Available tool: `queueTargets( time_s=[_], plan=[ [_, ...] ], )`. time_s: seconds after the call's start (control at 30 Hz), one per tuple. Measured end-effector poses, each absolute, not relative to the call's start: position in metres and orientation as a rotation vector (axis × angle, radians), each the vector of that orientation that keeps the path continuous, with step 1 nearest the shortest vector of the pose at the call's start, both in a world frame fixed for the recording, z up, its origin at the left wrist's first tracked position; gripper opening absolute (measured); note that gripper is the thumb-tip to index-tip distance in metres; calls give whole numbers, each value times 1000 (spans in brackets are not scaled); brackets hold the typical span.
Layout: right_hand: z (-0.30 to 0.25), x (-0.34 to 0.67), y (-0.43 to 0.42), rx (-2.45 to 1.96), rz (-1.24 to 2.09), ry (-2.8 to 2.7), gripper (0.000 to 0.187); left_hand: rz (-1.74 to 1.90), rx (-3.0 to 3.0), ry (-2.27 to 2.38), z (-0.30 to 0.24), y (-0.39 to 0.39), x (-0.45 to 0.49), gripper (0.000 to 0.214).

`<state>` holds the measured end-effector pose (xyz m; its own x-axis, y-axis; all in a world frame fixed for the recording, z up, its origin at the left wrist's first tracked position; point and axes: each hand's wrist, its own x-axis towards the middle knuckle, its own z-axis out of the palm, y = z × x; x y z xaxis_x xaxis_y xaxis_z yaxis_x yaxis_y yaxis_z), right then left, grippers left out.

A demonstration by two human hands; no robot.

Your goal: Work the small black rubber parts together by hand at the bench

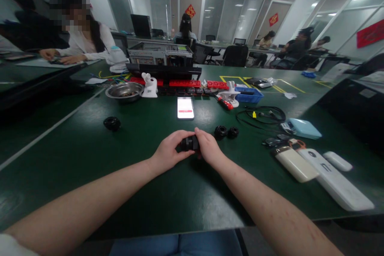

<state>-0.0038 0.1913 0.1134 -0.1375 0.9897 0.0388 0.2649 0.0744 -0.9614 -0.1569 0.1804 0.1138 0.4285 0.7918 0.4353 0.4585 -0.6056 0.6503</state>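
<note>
Both hands hold a black plastic cable gland (188, 143) just above the green table, one at each end. My left hand (170, 150) has its thumb on top and fingers below the gland's left part. My right hand (209, 148) closes around the right end and hides part of it. Right of my hands lie two similar black glands, a larger one (221, 131) and a smaller one (233, 132). Another black gland (112, 123) sits by itself on the left.
A lit phone (185, 108) lies ahead of my hands. Behind it are a metal bowl (125, 92), red-handled pliers (225, 102) and a blue tray (249, 95). To the right are a black cable (261, 116), a light-blue box (304, 128) and a white power bank (336, 180).
</note>
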Motion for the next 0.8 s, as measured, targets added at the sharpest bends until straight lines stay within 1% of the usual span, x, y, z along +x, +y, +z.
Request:
queueTargets(
  time_s=[0.1,0.2,0.23,0.33,0.4,0.47,0.57,0.67,0.73,0.8],
  plan=[
    [116,-3,190,-1249,910,-1639,36,1019,2109,1088,114,179,-154,47],
    [121,-4,184,-1176,752,-1745,20,1030,1625,1091,116,175,-148,48],
    [122,-4,182,-1138,737,-1778,18,1014,1423,1064,116,174,-146,46],
    [123,-6,178,-1006,694,-1880,28,904,948,973,116,177,-145,42],
    [122,-5,178,-968,642,-1922,34,819,814,940,117,182,-148,38],
    [123,-4,179,-963,621,-1941,36,745,772,916,117,187,-153,37],
    [126,-1,180,-946,652,-1957,40,677,773,879,115,193,-158,42],
    [126,-2,180,-880,731,-1936,48,760,856,891,114,194,-160,36],
    [120,-4,181,-854,835,-1817,50,857,1033,979,115,195,-160,31],
    [110,-8,185,-918,939,-1590,42,916,1364,1114,118,194,-162,32]
  ],
)
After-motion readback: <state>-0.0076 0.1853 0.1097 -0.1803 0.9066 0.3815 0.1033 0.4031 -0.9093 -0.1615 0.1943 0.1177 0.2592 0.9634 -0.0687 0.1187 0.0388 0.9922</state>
